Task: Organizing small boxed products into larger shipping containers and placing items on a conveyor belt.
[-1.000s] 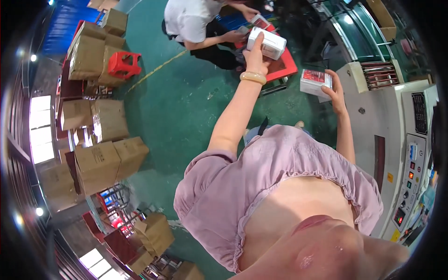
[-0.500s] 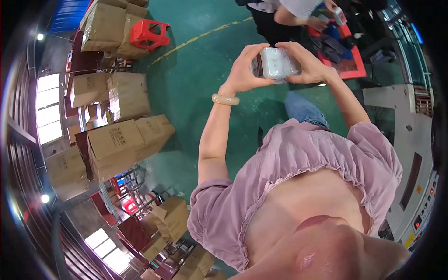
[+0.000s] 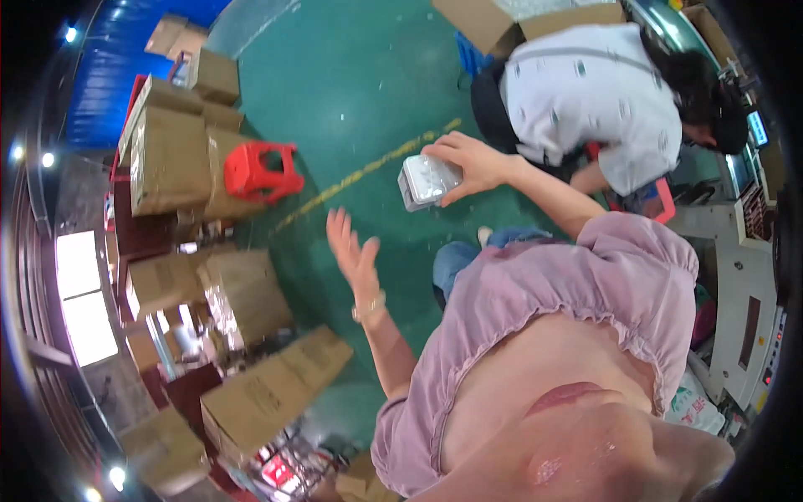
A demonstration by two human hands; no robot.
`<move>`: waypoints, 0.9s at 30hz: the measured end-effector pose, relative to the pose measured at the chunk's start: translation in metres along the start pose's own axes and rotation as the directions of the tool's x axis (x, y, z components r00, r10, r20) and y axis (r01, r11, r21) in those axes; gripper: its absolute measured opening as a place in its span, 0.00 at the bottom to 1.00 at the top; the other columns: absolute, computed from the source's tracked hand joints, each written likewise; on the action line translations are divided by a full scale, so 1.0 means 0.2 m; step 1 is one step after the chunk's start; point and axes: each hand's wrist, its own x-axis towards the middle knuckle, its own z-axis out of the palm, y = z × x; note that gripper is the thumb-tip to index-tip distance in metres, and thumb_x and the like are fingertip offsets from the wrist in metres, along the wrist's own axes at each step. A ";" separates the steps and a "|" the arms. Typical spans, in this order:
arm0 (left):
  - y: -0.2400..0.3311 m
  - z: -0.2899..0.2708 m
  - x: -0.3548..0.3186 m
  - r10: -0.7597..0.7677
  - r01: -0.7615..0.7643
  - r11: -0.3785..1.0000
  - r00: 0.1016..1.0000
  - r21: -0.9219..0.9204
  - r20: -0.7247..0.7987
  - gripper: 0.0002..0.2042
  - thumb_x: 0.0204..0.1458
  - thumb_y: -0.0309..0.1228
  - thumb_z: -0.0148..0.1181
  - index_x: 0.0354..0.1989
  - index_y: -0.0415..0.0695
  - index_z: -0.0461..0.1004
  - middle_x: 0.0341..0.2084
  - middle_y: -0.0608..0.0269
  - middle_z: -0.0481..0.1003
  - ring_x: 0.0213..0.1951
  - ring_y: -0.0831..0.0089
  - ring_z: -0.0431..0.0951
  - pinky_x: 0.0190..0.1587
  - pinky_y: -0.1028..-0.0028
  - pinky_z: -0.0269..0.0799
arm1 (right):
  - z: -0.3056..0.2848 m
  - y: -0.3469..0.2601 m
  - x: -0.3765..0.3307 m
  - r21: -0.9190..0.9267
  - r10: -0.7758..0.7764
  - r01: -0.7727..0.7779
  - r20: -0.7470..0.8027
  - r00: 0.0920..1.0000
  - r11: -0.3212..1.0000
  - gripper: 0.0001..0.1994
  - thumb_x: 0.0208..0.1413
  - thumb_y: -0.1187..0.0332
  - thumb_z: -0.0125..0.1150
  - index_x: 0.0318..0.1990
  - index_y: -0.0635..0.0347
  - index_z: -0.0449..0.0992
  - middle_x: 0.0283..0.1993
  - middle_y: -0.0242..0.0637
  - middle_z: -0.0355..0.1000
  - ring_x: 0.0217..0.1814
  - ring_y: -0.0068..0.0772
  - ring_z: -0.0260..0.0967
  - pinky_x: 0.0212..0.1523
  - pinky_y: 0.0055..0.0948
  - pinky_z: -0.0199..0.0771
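A stack of small, pale, rounded boxes in clear wrap [image 3: 428, 179] is gripped in my right hand [image 3: 475, 167], fingers on its far edge and thumb on the near side. The bundle is up in front of me over the green floor; what the boxes contain cannot be made out. My left hand [image 3: 355, 256] is held apart from it to the left, fingers stretched out and slightly blurred, with nothing in it. A bracelet [image 3: 368, 308] circles that wrist.
A red plastic stool [image 3: 263, 172] stands beside stacked cardboard boxes [image 3: 171, 159] on the left. Nearer lies a long carton [image 3: 276, 391]. At the right a person in a white shirt [image 3: 585, 84] bends over a red crate [image 3: 665, 201], by a grey machine [image 3: 732, 293]. A yellow line crosses the floor.
My left hand has let go of the wrapped boxes and moved left, opening. My right hand now holds them alone. The view has turned, and the co-worker shows more fully.
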 end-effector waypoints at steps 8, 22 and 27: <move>-0.77 -0.60 0.66 -0.655 0.577 0.744 0.530 -0.336 -0.539 0.18 0.46 0.40 0.61 0.45 0.49 0.68 0.35 0.69 0.67 0.29 0.74 0.70 0.24 0.78 0.61 | -0.25 0.82 0.64 -0.113 0.396 -0.477 -0.414 0.820 0.871 0.43 0.32 0.44 0.69 0.54 0.63 0.63 0.48 0.50 0.63 0.52 0.50 0.60 0.52 0.39 0.62; -0.55 0.58 3.48 -0.276 0.235 0.961 0.848 0.146 0.452 0.17 0.53 0.32 0.55 0.50 0.41 0.64 0.42 0.63 0.68 0.39 0.73 0.72 0.43 0.75 0.66 | -1.13 2.05 0.55 0.550 0.500 -0.831 -0.744 -0.443 0.082 0.48 0.31 0.34 0.62 0.54 0.67 0.64 0.52 0.51 0.67 0.57 0.50 0.62 0.55 0.45 0.60; -0.80 1.20 3.87 -0.405 0.427 0.898 0.705 0.107 0.582 0.17 0.55 0.31 0.53 0.52 0.42 0.63 0.43 0.62 0.68 0.42 0.68 0.73 0.42 0.73 0.68 | -1.34 2.60 0.33 0.536 0.395 -0.753 -0.642 -0.657 -0.381 0.46 0.34 0.34 0.60 0.54 0.64 0.64 0.56 0.49 0.63 0.61 0.50 0.56 0.57 0.51 0.55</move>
